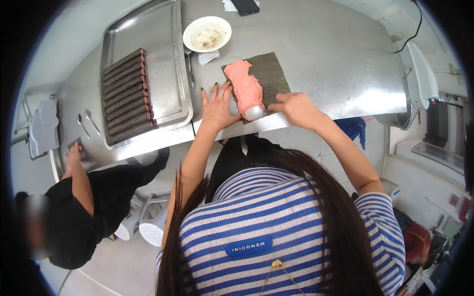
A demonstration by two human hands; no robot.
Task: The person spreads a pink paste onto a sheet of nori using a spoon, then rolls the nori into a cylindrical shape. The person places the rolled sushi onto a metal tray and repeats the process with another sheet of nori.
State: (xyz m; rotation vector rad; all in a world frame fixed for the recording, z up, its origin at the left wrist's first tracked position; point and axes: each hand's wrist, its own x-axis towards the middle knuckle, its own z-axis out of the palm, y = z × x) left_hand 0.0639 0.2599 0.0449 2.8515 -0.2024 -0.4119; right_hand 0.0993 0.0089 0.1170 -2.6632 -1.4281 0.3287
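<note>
A dark seaweed sheet (273,69) lies flat on the metal table near its front edge. Pink paste (244,86) covers its left part in a thick, uneven strip. My right hand (297,109) is closed around a metal spoon (255,113), whose rounded bowl presses on the near end of the paste. The spoon's handle is mostly hidden by the fingers. Along the sheet's left edge, my left hand (218,109) rests with its fingers spread and nothing in them.
Left of me, a steel tray (168,84) bears several seaweed rolls (126,93) with pink ends. A white bowl (207,23), tongs (190,69) and crumpled tissue (208,57) sit beyond my left hand. Two spoons (89,123) lie near a co-worker's hands (74,153). A phone (245,6) is farther back.
</note>
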